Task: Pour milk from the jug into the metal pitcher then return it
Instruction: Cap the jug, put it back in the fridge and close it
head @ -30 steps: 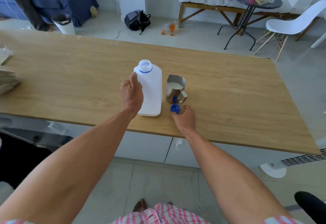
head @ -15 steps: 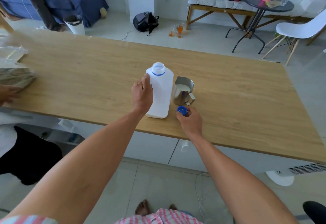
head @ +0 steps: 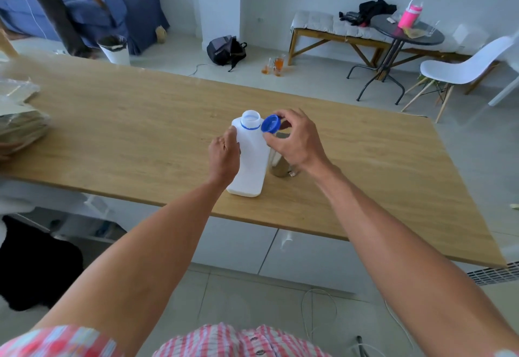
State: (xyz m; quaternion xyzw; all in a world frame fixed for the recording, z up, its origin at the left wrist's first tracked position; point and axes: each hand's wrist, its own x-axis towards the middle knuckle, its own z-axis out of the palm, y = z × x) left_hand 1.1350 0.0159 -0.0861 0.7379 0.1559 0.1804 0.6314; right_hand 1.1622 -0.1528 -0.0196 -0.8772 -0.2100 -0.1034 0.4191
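Two hands: both are at work on the jug point(head: 250, 157), which stands upright on the table point(head: 140, 120).
Left hand point(head: 224, 157): my fingers are curled round the jug's left side and grip it to hold it steady.
Right hand point(head: 295, 143): thumb and fingertips pinch the blue cap point(head: 271, 124), held tilted just right of the jug's open mouth.
Metal pitcher point(head: 278, 167): it stands just right of the jug, mostly hidden under my right hand, so I cannot see what is in it.
Step in hand: recapping, I judge. An upright jug with the cap at its mouth suggests the pour is over.
Next move: level the cap, centre it over the jug's neck, lower it and twist while my left hand resists the turn. After that the jug goes back.
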